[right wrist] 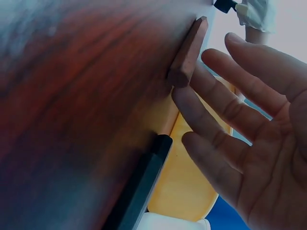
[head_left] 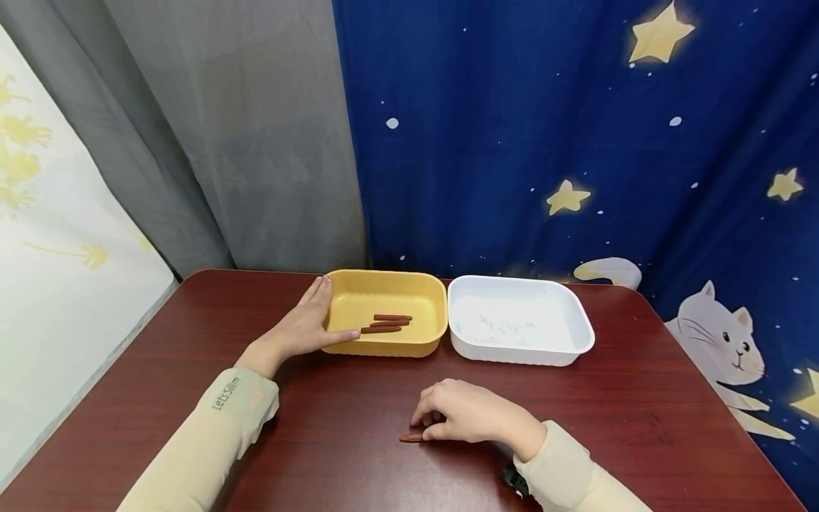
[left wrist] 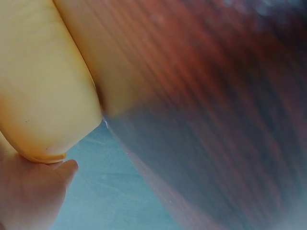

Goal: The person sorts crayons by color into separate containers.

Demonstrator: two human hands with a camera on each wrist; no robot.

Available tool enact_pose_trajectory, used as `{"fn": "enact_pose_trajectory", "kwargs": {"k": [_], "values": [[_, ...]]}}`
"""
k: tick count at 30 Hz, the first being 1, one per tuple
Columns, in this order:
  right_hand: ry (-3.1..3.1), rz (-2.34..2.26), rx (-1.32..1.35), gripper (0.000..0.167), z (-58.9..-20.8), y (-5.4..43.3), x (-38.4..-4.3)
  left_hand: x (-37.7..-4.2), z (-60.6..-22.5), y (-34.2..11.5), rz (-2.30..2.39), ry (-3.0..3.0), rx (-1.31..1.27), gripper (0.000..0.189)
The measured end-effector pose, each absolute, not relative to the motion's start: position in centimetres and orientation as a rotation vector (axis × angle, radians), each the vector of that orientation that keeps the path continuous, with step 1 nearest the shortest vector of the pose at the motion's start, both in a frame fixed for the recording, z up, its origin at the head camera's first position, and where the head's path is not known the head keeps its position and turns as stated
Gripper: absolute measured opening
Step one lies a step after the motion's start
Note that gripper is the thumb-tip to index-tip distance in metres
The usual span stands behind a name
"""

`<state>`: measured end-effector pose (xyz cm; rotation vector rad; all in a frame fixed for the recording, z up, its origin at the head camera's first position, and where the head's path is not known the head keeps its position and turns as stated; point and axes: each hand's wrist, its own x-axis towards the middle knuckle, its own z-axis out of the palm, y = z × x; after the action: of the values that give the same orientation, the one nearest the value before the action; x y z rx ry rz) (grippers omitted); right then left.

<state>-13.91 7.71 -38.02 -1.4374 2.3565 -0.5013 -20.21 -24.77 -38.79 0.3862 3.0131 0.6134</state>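
Note:
My left hand (head_left: 301, 323) rests spread on the left end of a yellow tray (head_left: 416, 348), its thumb over the front rim. Several reddish-brown sticks (head_left: 390, 318) lie inside on the tray's floor, close to that thumb. In the left wrist view the tray (left wrist: 43, 86) appears from the side, with part of the hand (left wrist: 33, 191) at its rim. On the table, my right hand (head_left: 470, 412) is bent over one more brown stick (head_left: 409, 438). The right wrist view shows this stick (right wrist: 187, 57) beside the fingertips, with the thumb apart from it.
A white tray (head_left: 521, 352) with faint marks on its floor stands right of the yellow one. Both are near the back edge of the dark red table (head_left: 345, 427). Curtains (head_left: 461, 142) hang behind. A dark bar (right wrist: 139, 187) appears low in the right wrist view.

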Motion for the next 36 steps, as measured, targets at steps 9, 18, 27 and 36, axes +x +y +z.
{"fn": "enact_pose_trajectory", "kwargs": {"k": [9,18,27,36], "values": [[2.326,-0.471,-1.452,0.011,-38.13,7.37,-13.95,-20.19,-38.79,-25.04,0.599,3.023,0.384,0.125],[2.321,-0.351,-1.485,0.015,-37.72,7.01,-13.68,-20.2,-38.85,-24.86,0.617,3.017,0.395,0.125],[2.312,-0.376,-1.469,0.018,-37.98,6.82,-13.84,-20.18,-38.94,-24.95,0.643,3.024,0.384,0.127],[2.287,-0.443,-1.467,0.022,-37.84,6.75,-14.03,-20.14,-39.01,-24.87,0.644,3.02,0.396,0.126]]}}
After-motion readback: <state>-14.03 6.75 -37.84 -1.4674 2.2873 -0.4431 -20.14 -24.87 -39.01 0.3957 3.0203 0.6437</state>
